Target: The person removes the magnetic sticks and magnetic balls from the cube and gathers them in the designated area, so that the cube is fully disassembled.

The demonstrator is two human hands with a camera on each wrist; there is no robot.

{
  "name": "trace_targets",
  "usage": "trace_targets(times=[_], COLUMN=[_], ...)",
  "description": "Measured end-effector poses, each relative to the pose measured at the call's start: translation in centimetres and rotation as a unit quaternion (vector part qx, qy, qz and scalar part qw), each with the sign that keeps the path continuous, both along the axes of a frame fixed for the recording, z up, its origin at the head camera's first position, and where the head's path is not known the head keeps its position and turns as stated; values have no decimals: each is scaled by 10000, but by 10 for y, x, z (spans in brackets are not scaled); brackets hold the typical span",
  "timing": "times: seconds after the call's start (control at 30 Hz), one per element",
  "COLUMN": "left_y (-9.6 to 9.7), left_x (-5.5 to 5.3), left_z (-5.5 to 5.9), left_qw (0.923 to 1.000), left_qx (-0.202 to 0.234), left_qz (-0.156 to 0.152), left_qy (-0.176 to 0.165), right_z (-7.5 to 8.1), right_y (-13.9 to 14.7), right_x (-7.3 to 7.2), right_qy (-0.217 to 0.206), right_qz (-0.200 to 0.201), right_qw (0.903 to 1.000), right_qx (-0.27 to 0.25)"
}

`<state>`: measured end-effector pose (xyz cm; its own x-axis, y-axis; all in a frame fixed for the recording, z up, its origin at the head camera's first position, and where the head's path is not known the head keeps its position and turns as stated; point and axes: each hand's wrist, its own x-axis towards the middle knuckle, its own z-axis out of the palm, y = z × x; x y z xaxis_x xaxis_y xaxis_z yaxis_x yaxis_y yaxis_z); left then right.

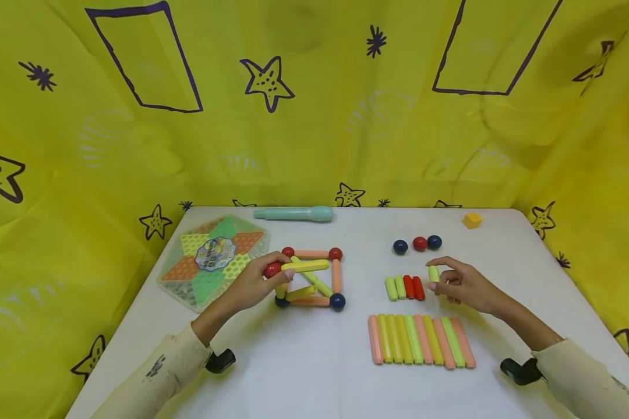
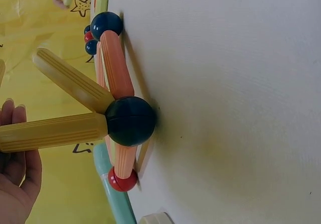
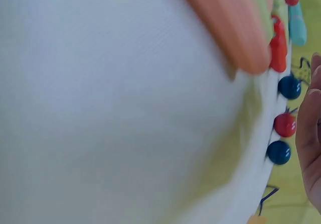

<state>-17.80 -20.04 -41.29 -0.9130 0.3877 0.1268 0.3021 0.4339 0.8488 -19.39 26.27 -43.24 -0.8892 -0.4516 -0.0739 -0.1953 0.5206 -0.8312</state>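
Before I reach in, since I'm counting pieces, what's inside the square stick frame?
A light green stick slants across it, with white table beside it. The left hand and yellow sticks cover some of it; what's beneath can't be seen.

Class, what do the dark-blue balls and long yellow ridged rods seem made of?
The dark-blue balls look like glossy hard plastic, from bright highlights and one's faint seam. The long yellow ridged rods are probably satin plastic, given their soft sheen and even grooves.
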Motion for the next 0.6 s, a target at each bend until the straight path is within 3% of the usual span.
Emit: trace_targets(times=[0.2, 0.33, 0.43, 0.6], left_y=[1, 1, 2, 2], left_x=[0, 0, 0, -1], left_z=[1, 1, 1, -1], left_qw=[10000, 10000, 9999, 9999], left_qx=[59, 19, 4, -28], left_qz=[0, -30, -65, -39], left_qy=[31, 77, 129, 121], right_z=[-15, -22, -23, -19], right_y=[17, 13, 8, 1], right_x=[-1, -5, -9, -13], right_qy=[-469, -418, -340, -665], right_qz=[-15, 132, 147, 141], right_qw=[9981, 9977, 9974, 9945], right_qx=[389, 508, 620, 803])
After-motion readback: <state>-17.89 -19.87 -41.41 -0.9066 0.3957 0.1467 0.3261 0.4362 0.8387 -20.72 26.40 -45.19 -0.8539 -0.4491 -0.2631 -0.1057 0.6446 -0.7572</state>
